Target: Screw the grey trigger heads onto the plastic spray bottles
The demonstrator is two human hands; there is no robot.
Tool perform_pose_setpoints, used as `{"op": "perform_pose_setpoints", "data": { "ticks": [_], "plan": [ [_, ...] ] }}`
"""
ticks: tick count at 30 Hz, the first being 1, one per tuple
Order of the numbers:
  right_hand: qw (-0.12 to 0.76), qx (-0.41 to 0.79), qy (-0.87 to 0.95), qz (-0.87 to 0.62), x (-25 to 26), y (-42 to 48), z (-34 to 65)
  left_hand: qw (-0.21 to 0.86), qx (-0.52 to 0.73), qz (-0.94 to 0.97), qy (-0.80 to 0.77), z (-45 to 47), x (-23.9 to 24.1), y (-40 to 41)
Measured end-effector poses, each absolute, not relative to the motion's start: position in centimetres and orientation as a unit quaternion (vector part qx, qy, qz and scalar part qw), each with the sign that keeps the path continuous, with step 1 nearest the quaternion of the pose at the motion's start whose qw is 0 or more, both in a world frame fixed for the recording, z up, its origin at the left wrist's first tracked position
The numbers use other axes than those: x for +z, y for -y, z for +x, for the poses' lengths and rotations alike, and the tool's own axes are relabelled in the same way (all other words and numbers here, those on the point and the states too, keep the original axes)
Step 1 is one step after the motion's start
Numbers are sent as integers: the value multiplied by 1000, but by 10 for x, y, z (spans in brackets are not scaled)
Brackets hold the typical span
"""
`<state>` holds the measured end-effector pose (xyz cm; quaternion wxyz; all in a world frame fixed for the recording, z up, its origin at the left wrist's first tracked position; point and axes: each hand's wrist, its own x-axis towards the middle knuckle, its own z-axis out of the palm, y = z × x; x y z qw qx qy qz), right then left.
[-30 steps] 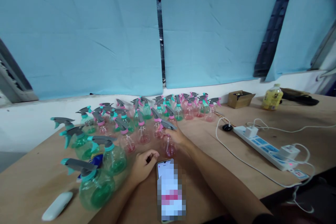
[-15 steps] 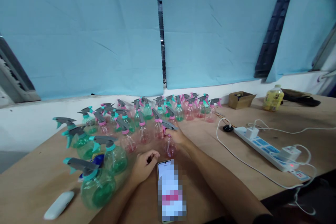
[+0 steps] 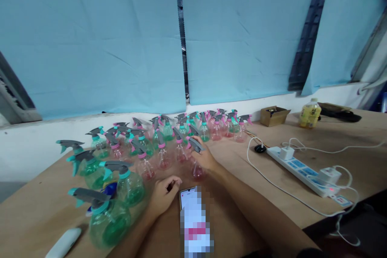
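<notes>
My right hand point(image 3: 204, 156) is closed around the upper part of a clear pink spray bottle point(image 3: 197, 170), whose grey head and pink trigger stick out to the left of my fingers. The bottle stands just beyond the phone point(image 3: 193, 221), and its neck is hidden by the hand. On the table beside the phone rests my left hand point(image 3: 165, 196), fingers loosely curled, with nothing visible in them. Near it stand another pink spray bottle point(image 3: 146, 168) and a green spray bottle point(image 3: 131, 188) with a turquoise collar.
Several more green and pink spray bottles crowd the table's far side, and a large green one point(image 3: 110, 225) stands at front left. A white case point(image 3: 63, 244) lies at its corner. To the right are a power strip point(image 3: 302, 173) with cables, a cardboard box point(image 3: 274, 117) and a drink bottle point(image 3: 310, 115).
My right hand has moved up around the spray bottle's head, and the head has turned slightly. My left hand keeps its curled pose. The view has shifted a little.
</notes>
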<state>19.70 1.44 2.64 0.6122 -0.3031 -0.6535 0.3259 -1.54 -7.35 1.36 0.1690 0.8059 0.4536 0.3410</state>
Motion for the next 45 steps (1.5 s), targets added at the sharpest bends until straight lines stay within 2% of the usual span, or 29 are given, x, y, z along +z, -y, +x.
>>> {"op": "perform_pose_setpoints", "data": {
  "ticks": [11, 24, 27, 33, 39, 45],
  "plan": [
    [680, 97, 574, -445, 5, -24, 262, 142, 332, 816, -452, -14, 13, 73],
    [615, -27, 582, -531, -12, -40, 273, 69, 332, 856, -389, -14, 5, 77],
    [622, -35, 569, -537, -11, -40, 274, 66, 336, 854, -391, -14, 6, 78],
    [658, -155, 534, -508, 14, -15, 267, 33, 349, 865, -360, -12, 11, 91],
    [575, -70, 701, -416, 10, -2, 241, -30, 317, 893, -317, -5, 18, 106],
    [498, -37, 758, -420, -13, -9, 228, -67, 291, 899, -321, -12, 33, 120]
  ]
}}
